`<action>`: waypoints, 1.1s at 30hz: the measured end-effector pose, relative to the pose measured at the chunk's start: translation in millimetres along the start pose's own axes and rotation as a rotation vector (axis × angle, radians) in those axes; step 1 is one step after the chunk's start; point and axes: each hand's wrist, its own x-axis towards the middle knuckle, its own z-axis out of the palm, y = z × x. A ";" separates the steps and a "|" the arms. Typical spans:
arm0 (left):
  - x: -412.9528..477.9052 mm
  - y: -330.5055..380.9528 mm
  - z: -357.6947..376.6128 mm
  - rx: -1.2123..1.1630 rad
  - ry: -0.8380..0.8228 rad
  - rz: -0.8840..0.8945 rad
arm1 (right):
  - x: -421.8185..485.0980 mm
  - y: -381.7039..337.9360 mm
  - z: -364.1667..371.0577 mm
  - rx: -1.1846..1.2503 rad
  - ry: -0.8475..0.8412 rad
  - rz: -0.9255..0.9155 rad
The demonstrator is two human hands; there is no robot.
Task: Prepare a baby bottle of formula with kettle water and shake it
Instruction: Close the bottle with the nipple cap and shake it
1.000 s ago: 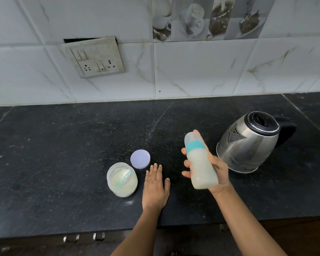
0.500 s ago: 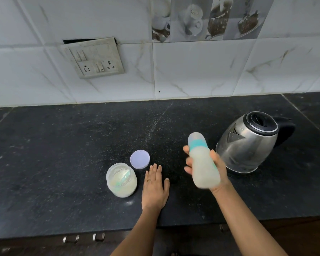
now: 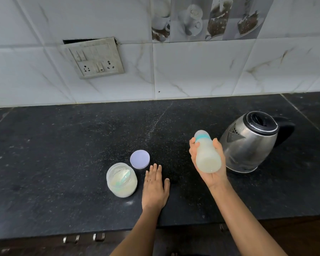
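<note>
My right hand (image 3: 213, 172) grips a baby bottle (image 3: 207, 154) with a teal collar and a clear cap, full of milky liquid. The bottle is held above the counter, tilted with its cap pointing away from me and its base toward the camera. A steel electric kettle (image 3: 248, 143) with a black lid stands just right of it. My left hand (image 3: 154, 187) lies flat, palm down, on the black counter (image 3: 63, 145), holding nothing. Left of it stands an open formula jar (image 3: 121, 180) with powder and a scoop inside. Its pale round lid (image 3: 139, 159) lies behind the jar.
A tiled wall with a switch and socket plate (image 3: 94, 58) rises behind the counter. The counter's front edge (image 3: 44, 235) runs below my arms, with drawer handles under it. Fine powder specks dot the counter near the middle.
The bottle in my right hand has swung, its base tipping up toward me and its cap dropping lower and away. My left hand and the jar stay where they were.
</note>
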 end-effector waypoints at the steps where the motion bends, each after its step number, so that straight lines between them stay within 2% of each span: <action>1: -0.2 -0.2 0.4 -0.002 -0.004 0.000 | 1.3 -1.8 -3.9 0.033 -0.034 0.024; 3: 0.0 0.0 0.6 -0.008 0.001 -0.001 | 0.2 4.9 0.5 -0.188 -0.043 0.083; 6: 0.5 0.6 0.3 -0.007 0.005 0.001 | 2.9 14.0 6.9 -0.387 0.066 -0.010; 8: -0.2 1.3 -0.7 -0.004 0.008 0.004 | 6.6 12.9 0.7 -0.227 0.175 -0.069; 10: -0.6 1.0 -0.8 -0.004 0.004 0.007 | 7.4 12.2 -4.7 -0.089 0.146 -0.033; 13: -0.3 0.8 0.4 -0.008 0.011 0.002 | -1.9 15.5 -5.4 -0.335 0.071 0.009; 15: 0.3 0.6 0.3 -0.007 0.008 0.002 | 1.3 17.3 2.4 -0.365 0.048 0.005; 17: 0.2 0.7 0.2 -0.008 0.003 -0.001 | 5.4 14.4 2.5 -0.142 0.154 -0.057; 19: -0.6 0.6 0.5 -0.010 0.001 -0.001 | 9.2 8.6 -6.3 -0.015 0.174 -0.066; 21: -1.0 -0.1 1.2 -0.015 0.010 -0.005 | 4.2 12.9 -4.7 -0.185 0.145 0.013; 24: 0.0 -0.4 1.2 -0.009 -0.002 -0.004 | 3.7 17.1 2.2 -0.341 0.166 -0.010; 27: -0.1 0.4 0.0 -0.007 -0.002 0.001 | 6.9 15.1 -8.5 -0.076 0.244 -0.042; 28: -0.5 0.3 -0.1 -0.008 -0.003 0.002 | 6.1 14.6 -10.0 -0.052 0.222 -0.024; 31: -0.2 0.4 0.1 -0.017 0.009 0.000 | -4.1 15.7 -10.2 -0.324 0.162 0.003; 33: 0.3 0.9 0.1 -0.013 0.004 0.003 | -2.7 14.2 -0.6 -0.359 0.104 0.005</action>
